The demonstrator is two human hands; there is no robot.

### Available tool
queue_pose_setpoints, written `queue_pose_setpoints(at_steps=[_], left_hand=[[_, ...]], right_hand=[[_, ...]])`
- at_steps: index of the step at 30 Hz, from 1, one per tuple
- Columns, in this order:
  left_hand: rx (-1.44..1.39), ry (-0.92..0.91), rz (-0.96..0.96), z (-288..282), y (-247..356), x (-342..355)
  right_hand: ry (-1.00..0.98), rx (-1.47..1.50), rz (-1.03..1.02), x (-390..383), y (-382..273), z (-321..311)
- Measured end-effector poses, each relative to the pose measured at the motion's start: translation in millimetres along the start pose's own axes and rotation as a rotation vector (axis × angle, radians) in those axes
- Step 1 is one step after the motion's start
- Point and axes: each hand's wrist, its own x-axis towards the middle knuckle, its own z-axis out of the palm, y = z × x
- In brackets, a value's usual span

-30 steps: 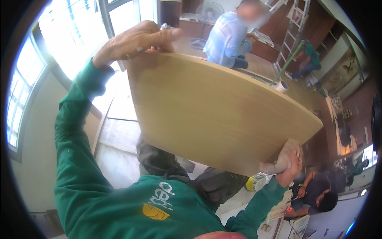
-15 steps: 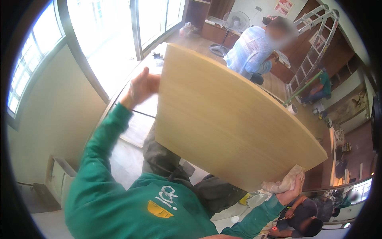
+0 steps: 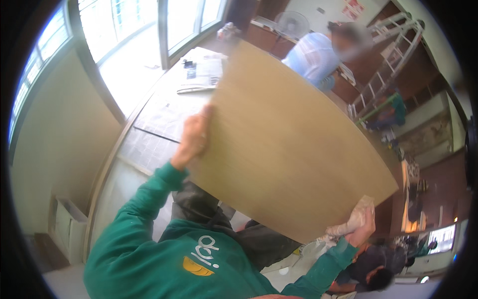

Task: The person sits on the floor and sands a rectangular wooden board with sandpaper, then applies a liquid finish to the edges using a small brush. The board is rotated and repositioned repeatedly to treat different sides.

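over the wearer's dark trousers (image 3: 195, 203), a board (image 3: 294, 144) hangs tilted: the left hand (image 3: 195, 134) grips its left edge, the right hand (image 3: 367, 226) clasps a cloth (image 3: 354, 219) against its lower right corner. papers (image 3: 205, 70) lie left of the board; beyond it are a person in light blue (image 3: 309, 56), a fan (image 3: 293, 25) and a ladder (image 3: 381, 78).

Papers (image 3: 206, 70) on pale surface (image 3: 159, 112)

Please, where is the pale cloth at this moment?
In the head view, the pale cloth is at lower right, in the right hand, at the lower-right edge of the wooden panel.
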Motion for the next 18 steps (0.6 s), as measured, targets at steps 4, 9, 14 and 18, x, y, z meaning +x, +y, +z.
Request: queue_pose_setpoints(at_steps=[4, 9, 14, 18], left_hand=[[0.166, 0.027, 0.023, -18.7, 72.3, 47.9], [0.584, 0.015, 0.731, -64.3, 96.5, 217.7], [0.859, -0.332, 0.978, -36.2, 106.8, 335.6], [0.900, -0.503, 0.555, 6.3, 82.6, 334.0]], right_hand=[[-0.053, 0.068, 0.102, -15.8, -8.6, 17.1], [-0.185, 0.157, 0.261, -67.7, -16.9, 50.4], [-0.316, 0.292, 0.475, -134.0, -5.3, 75.0], [-0.376, 0.370, 0.586, -181.2, 17.9, 70.7]])
